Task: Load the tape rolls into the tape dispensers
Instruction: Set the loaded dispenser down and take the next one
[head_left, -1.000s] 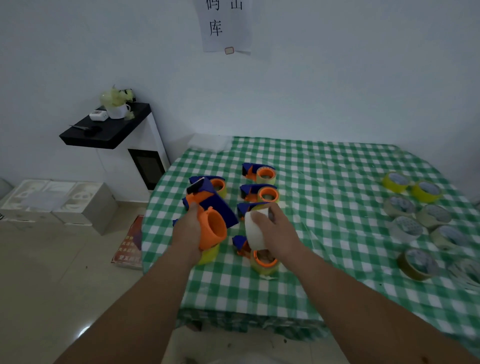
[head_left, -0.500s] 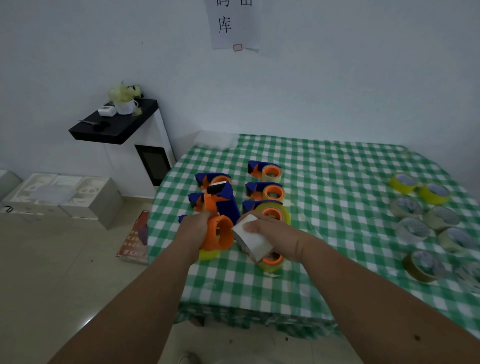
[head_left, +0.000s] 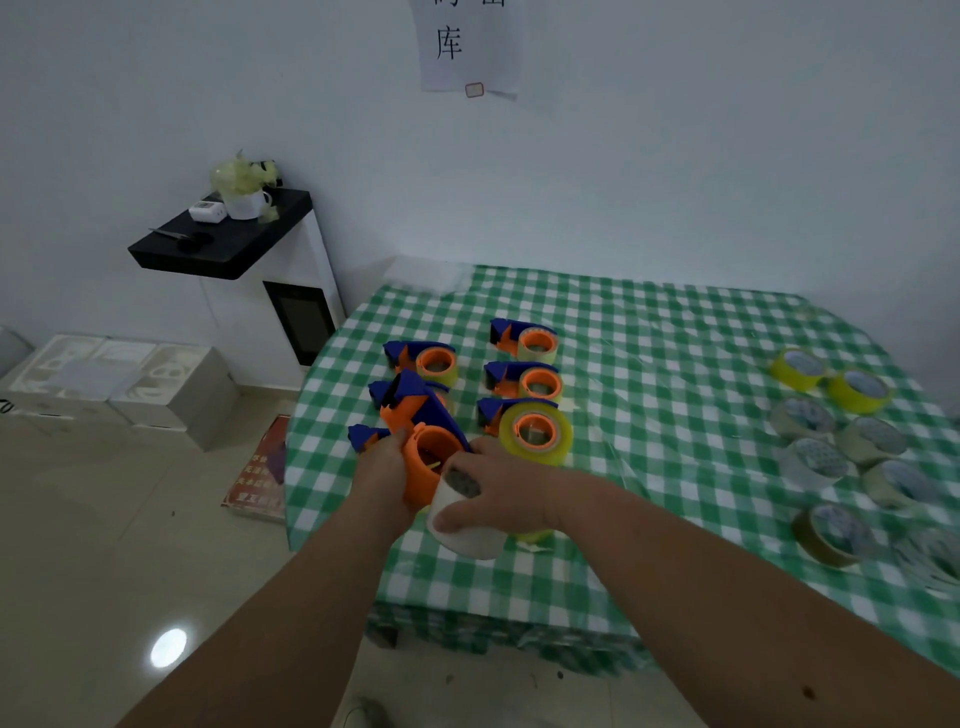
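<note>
My left hand (head_left: 382, 470) grips the orange-and-blue dispenser (head_left: 423, 441) over the table's near edge; my right hand (head_left: 498, 491) curls round a white tape roll (head_left: 467, 525) touching its orange hub. Another dispenser beneath my hands is mostly hidden.

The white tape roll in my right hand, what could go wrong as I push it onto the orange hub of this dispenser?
1. The white tape roll sits tilted against the orange hub, so it may jam instead of sliding on.
2. Both are held near the table edge; a slip from the right hand or left hand could drop either one to the floor.
3. Loaded dispensers lie close behind; a hard push might knock them.
</note>
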